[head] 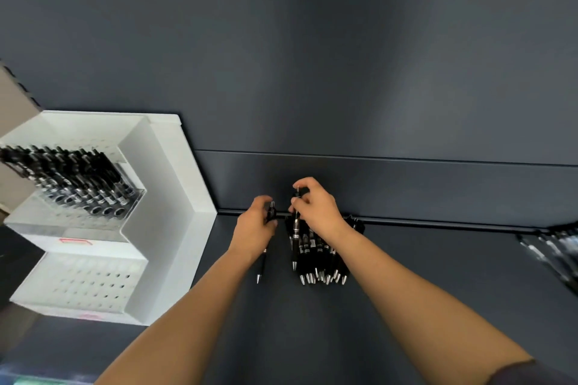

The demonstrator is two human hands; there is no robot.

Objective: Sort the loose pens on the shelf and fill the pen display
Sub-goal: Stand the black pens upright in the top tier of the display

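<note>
head view: loose pens (319, 256) lie in a tight bundle on the shelf (406, 284), just right of centre, far ends up against the back lip, silver tips pointing toward the person. all have black barrels with white label bands.

right hand (316, 209) sits over the far end of the bundle, fingers curled, pinching the clicker end of a black pen (296, 223). that pen runs along the bundle's left edge, tip toward the camera. cannot tell if it's lifted clear of the others.

left hand (255, 228) is just left of the bundle, fingers wrapped round a second pen (271, 212). its clicker end shows by the thumb and its tip pokes out below the wrist. hands are near each other, apart.

pen display (175, 184) stands at the left end of the shelf: white, stepped, perforated tiers. upper tier carries rows of stocked pens (72, 178) leaning in a clear holder. lower tier (90, 284) shows its hole grid. red label (73, 241) on the front edge between tiers, text unreadable.

far right frame edge: another batch of pens (556, 250), blurred, well apart from the bundle. dark grey back panel (344, 72) rises behind it all. dark sleeve (538, 375) at bottom right corner.
</note>
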